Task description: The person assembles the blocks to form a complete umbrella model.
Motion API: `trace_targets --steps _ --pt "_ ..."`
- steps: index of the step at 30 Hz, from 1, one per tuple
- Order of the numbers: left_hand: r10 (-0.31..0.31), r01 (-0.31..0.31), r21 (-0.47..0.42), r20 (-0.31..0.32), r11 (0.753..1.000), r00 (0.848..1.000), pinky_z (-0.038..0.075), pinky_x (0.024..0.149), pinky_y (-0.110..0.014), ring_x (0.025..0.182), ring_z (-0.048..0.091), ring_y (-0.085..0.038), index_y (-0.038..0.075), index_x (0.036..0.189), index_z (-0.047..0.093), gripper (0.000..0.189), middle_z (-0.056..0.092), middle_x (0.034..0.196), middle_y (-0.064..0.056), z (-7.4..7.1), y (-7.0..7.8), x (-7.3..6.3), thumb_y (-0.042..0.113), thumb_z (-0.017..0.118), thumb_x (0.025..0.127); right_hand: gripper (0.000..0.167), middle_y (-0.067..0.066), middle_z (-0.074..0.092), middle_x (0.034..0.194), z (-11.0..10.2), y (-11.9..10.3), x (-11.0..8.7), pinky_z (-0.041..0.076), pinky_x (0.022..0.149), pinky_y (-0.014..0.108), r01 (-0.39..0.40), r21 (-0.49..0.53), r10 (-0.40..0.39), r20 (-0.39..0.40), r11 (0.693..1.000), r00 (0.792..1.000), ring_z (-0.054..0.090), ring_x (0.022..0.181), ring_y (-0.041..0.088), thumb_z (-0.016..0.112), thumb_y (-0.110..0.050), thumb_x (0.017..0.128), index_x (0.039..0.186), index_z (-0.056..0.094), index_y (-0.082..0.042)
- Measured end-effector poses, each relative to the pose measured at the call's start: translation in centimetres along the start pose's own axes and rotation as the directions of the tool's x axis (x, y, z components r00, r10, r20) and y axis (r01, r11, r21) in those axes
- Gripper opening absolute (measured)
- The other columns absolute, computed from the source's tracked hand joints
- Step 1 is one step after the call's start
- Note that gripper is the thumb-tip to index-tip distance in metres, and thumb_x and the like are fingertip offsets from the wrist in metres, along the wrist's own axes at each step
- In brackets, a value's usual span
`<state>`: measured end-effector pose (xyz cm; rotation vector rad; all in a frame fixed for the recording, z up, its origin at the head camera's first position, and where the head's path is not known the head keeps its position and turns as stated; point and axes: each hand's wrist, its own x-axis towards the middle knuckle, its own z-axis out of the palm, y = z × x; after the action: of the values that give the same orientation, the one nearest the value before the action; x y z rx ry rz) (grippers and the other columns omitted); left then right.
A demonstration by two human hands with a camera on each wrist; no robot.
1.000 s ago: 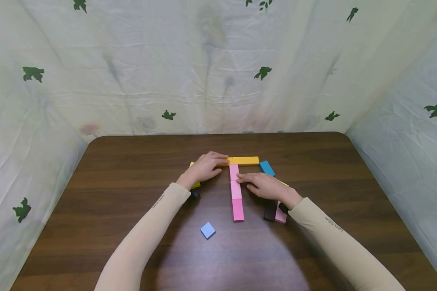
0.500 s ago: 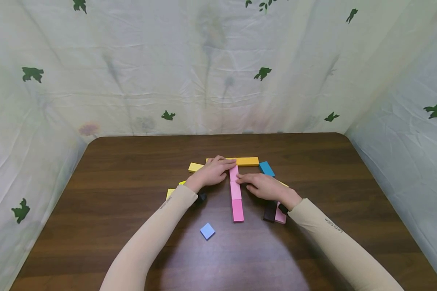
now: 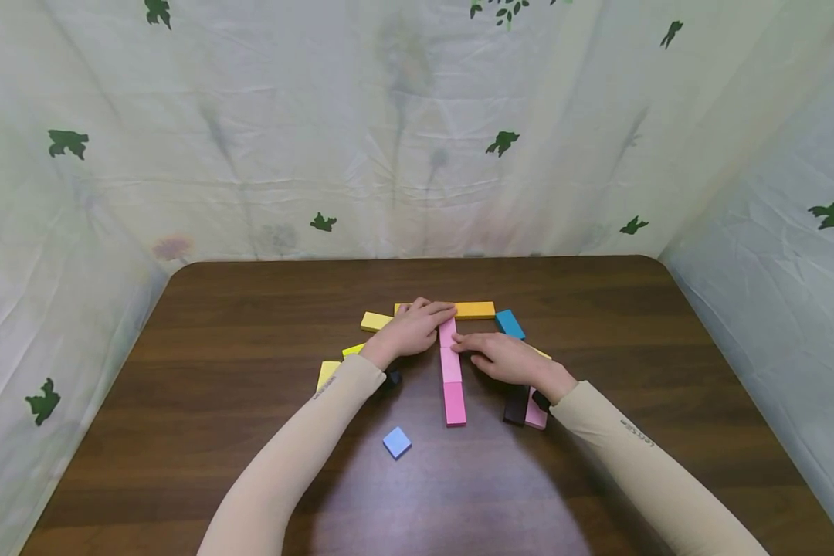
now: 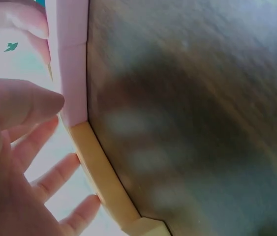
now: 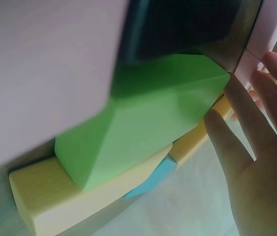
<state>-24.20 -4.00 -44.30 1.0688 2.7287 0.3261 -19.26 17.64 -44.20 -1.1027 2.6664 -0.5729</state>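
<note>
A column of pink blocks [image 3: 452, 364] runs toward me from the middle of a yellow-orange row [image 3: 474, 310], making a T on the table. My left hand [image 3: 413, 328] lies over the joint of row and column. In the left wrist view its fingers stretch along the orange block [image 4: 106, 169], with the thumb [image 4: 49, 104] beside the end pink block [image 4: 74, 98]. My right hand [image 3: 500, 357] reaches in from the right, fingertips at the column's upper part. Under its wrist, a green block [image 5: 148, 118] shows over a pale yellow block [image 5: 79, 196]. Neither hand grips a block.
A blue block [image 3: 510, 324] slants off the row's right end. Dark [image 3: 515, 405] and pink [image 3: 536, 411] blocks sit under the right wrist. Several yellow blocks [image 3: 377, 321] lie left, partly behind the left forearm. A light blue square [image 3: 397, 442] lies nearer me.
My left hand has slid right along the yellow-orange row to the top of the pink column, uncovering yellow blocks on the left. The right hand has stayed nearly still.
</note>
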Motion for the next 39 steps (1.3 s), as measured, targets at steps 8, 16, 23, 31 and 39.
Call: trace_targets --steps 8,16,23,31,39 --pt "-0.033 0.032 0.043 0.023 0.999 0.999 0.030 0.100 -0.053 0.130 0.035 -0.026 0.016 0.146 0.043 0.049 0.035 0.151 0.003 0.05 0.49 0.09 0.011 0.048 0.098 0.038 0.013 0.055 0.134 -0.14 -0.16 -0.07 0.039 0.101 0.043 0.007 0.000 -0.007 -0.017 1.000 1.000 0.049 0.125 0.027 0.058 -0.004 0.093 0.130 0.059 -0.003" --pt "-0.040 0.039 0.029 0.042 0.999 0.998 0.029 0.101 -0.053 0.132 0.033 -0.027 0.017 0.147 0.041 0.051 0.033 0.153 0.003 0.33 0.61 0.26 0.011 0.048 0.096 0.038 0.013 0.055 0.134 0.02 0.44 -0.13 0.039 0.101 0.042 0.019 0.015 -0.019 -0.016 1.000 1.000 0.049 0.126 0.027 0.058 -0.004 0.093 0.130 0.059 -0.004" --pt "-0.061 0.060 0.023 0.056 0.998 0.997 0.027 0.105 -0.053 0.135 0.030 -0.028 0.017 0.148 0.039 0.052 0.031 0.153 0.004 0.43 0.74 0.21 0.011 0.048 0.096 0.038 0.013 0.053 0.137 0.05 0.58 -0.09 0.039 0.101 0.042 0.021 0.020 -0.021 -0.004 1.000 1.000 0.047 0.127 0.026 0.057 -0.005 0.093 0.131 0.059 -0.005" --pt "-0.063 0.063 -0.006 0.058 0.998 0.996 0.027 0.105 -0.056 0.137 0.029 -0.029 0.017 0.148 0.039 0.053 0.031 0.153 0.003 0.48 0.66 0.21 0.009 0.048 0.096 0.038 0.013 0.051 0.138 0.06 0.52 -0.14 0.038 0.102 0.043 0.025 0.005 -0.025 -0.006 1.000 1.000 0.045 0.129 0.027 0.056 -0.006 0.093 0.132 0.058 -0.004" --pt "-0.072 0.074 -0.029 0.072 0.997 0.995 0.023 0.107 -0.057 0.138 0.027 -0.030 0.017 0.148 0.038 0.055 0.030 0.154 0.004 0.47 0.63 0.06 0.009 0.049 0.095 0.038 0.014 0.051 0.138 0.09 0.36 -0.08 0.038 0.101 0.043 0.038 0.005 -0.038 -0.010 0.999 0.999 0.046 0.129 0.027 0.056 -0.005 0.093 0.131 0.058 -0.004"
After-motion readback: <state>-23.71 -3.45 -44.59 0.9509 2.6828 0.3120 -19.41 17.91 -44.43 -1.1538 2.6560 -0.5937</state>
